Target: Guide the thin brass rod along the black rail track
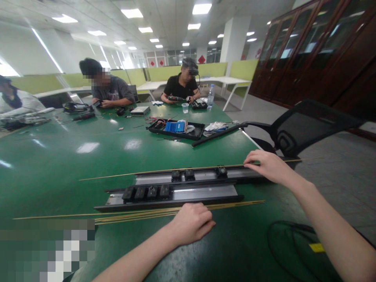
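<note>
My right hand (266,166) pinches a long, thin gold-coloured rod (158,171) near the far edge of the rear black-edged metal channel (202,175). Several similar thin rods (138,215) lie loosely together along the near side of the front channel (202,192). Over these rods rests my left hand (192,223), its fingers curled in; whatever is under them is hidden. Small black square blocks (152,192) sit in a row at the left part of the front channel. Three more blocks (189,174) are spaced along the rear one.
A black tray (195,133) with a blue item, white gloves (216,128) and a dark bar (216,135) lie farther back on the green table (58,156). A mesh chair (305,125) stands at the right edge. Black cable (273,239) loops at lower right. Co-workers sit opposite.
</note>
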`<state>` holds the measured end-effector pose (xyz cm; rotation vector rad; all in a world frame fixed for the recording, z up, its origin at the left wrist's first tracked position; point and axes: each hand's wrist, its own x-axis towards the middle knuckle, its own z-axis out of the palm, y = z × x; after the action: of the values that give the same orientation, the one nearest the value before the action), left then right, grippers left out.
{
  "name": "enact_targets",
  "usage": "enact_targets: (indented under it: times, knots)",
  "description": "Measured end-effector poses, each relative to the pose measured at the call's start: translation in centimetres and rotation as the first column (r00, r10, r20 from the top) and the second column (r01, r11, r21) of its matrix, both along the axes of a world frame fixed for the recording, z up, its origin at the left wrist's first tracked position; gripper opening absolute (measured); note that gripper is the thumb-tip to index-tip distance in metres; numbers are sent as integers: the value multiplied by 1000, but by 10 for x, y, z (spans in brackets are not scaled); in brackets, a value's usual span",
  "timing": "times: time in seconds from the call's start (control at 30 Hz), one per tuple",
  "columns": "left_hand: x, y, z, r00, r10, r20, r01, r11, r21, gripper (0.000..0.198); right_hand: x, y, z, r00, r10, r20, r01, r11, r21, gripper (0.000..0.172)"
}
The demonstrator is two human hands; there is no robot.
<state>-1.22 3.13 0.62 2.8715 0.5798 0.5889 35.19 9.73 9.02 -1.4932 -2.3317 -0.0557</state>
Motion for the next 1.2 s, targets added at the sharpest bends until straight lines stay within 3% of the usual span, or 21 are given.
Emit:
enact_targets:
  times: [0.43,0.83,1.2]
  knots:
    - [1,0,2,1000,-4,24,4,1000,-7,26,18,-1,6,992,-127,24,129,984,-119,26]
    - [1,0,0,1000,-6,15,6,1000,2,27,45,-3,7,957,-285,59,291,928,-232,29]
    - [2,0,2,1000,-4,11,4,1000,4,27,74,-5,7,907,-417,63,419,875,-240,30]
